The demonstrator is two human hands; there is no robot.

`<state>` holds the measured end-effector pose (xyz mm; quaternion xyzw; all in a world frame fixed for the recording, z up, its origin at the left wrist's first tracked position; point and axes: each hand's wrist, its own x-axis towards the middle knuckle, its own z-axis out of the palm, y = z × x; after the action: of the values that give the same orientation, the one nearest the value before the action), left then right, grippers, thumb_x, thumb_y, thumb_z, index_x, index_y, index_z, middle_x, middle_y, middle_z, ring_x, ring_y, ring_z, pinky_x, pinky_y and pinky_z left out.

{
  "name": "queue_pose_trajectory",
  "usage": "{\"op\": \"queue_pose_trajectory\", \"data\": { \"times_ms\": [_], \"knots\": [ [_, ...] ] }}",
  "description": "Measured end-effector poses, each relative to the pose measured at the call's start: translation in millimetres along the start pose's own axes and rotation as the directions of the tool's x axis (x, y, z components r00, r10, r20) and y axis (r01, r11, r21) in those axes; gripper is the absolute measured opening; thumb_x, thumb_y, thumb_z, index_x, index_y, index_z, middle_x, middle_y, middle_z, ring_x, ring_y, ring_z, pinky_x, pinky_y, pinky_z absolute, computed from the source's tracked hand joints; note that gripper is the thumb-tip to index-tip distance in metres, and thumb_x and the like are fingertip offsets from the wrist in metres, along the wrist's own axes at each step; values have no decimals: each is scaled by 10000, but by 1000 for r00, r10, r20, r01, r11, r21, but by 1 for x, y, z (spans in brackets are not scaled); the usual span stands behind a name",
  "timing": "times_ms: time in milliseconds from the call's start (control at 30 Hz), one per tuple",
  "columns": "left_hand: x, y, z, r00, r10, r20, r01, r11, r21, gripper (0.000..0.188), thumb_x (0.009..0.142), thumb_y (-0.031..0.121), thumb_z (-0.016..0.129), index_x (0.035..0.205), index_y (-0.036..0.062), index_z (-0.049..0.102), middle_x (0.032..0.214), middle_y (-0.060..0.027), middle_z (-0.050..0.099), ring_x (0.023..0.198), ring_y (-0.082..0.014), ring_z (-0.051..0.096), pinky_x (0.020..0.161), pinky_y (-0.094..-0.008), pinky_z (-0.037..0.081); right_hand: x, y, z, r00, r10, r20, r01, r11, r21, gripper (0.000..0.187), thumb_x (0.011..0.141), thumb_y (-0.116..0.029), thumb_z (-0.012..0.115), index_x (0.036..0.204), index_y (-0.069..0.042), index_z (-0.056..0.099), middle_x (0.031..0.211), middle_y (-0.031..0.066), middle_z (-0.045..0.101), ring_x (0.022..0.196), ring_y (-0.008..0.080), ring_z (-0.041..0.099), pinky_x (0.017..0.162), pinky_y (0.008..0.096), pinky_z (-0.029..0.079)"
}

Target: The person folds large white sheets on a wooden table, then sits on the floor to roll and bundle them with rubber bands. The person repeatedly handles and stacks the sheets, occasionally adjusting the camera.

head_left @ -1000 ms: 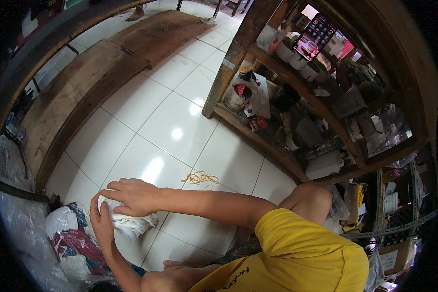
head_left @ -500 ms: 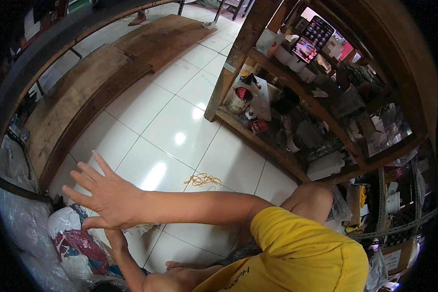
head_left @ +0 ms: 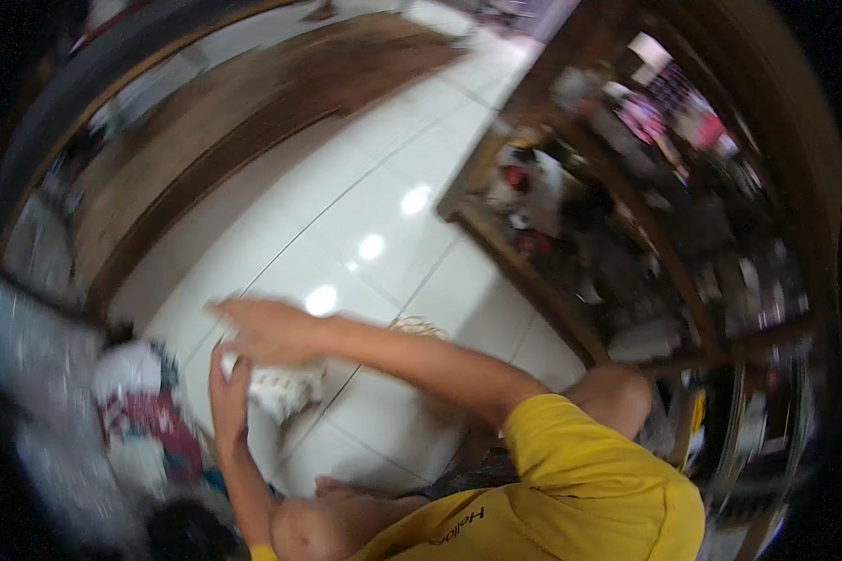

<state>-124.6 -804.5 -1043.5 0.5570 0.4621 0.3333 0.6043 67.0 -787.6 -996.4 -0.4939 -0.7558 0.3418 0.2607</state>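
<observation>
My right arm crosses in front of me in a yellow sleeve. At its end, my right hand (head_left: 273,329) reaches left above the other hand, its fingers drawn together and smeared by motion. Just below, my left hand (head_left: 227,393) is curled around a small whitish thing too blurred to name. Its fingertips are partly covered by the right hand. Beside the left hand lies a white bundle (head_left: 285,391) with small dark marks, cloth or plastic. A loose coil of yellowish cord (head_left: 418,326) rests on the floor behind my right forearm.
Wrapped bundles (head_left: 145,402), white and dark red, are heaped at the left. A long curved wooden bench (head_left: 215,140) runs along the far left. A cluttered wooden shelf (head_left: 533,271) stands at the right, above glossy white floor tiles (head_left: 346,201).
My right hand has gone from spread fingers to fingers drawn together, moving right and up. My left hand has risen beside it. The whole view has shifted and blurred.
</observation>
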Motion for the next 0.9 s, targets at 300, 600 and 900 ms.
{"op": "queue_pose_trajectory", "data": {
  "times_ms": [300,600,900],
  "knots": [
    [-6,8,11,999,-3,39,12,972,-237,539,1038,283,502,1487,2,401,1321,-136,582,1214,-193,538,1054,-315,406,-47,0,-42,998,32,-58,-42,984,-176,394,912,-163,686,1265,-4,612,1236,171,624,1053,302,650,851,390,546],
    [-9,1,8,999,-1,48,11,979,-203,547,1028,241,464,1505,-7,363,1307,-189,586,1191,-217,558,1041,-322,416,-36,-8,-22,993,-28,-116,4,981,-194,331,883,-122,688,1204,-47,659,1263,197,593,1125,379,592,962,436,499],
    [-8,-10,6,997,72,8,-70,986,-149,532,1016,218,456,1495,-2,384,1273,-195,601,1164,-219,566,1028,-319,421,-31,-8,-8,979,-185,-85,154,947,-283,295,843,-44,678,1138,-53,681,1284,203,585,1143,386,575,956,446,499]
  ]
}}
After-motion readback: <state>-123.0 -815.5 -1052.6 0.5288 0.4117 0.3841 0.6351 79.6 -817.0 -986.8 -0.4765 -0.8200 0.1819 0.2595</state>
